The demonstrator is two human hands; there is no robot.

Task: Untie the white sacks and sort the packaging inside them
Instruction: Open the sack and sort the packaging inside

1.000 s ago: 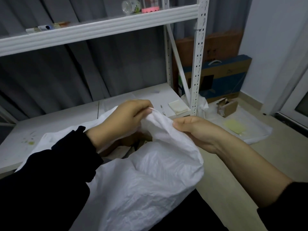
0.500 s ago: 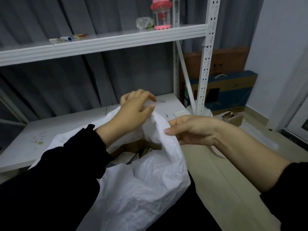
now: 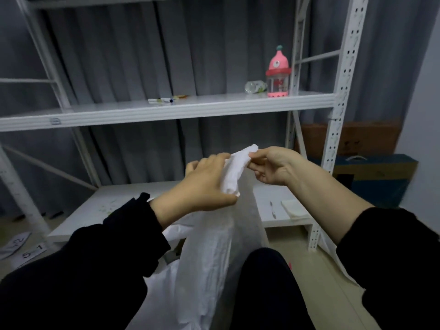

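Note:
A white woven sack (image 3: 209, 253) hangs in front of me, its mouth gathered into a narrow neck at chest height. My left hand (image 3: 202, 184) wraps round the bunched neck from the left. My right hand (image 3: 273, 166) pinches the top end of the neck between thumb and fingers. The sack's body drops between my knees, and its contents are hidden inside.
A white metal rack (image 3: 338, 120) stands ahead, its middle shelf holding a pink bottle (image 3: 278, 72), a toppled clear bottle (image 3: 256, 86) and pens (image 3: 164, 100). The low shelf (image 3: 100, 210) carries a folded cloth (image 3: 295, 210). Cardboard boxes (image 3: 371, 177) lean at the right.
The sack's mouth was spread open over its contents; both hands have lifted it and bunched it into a tight neck. The view has tilted upward.

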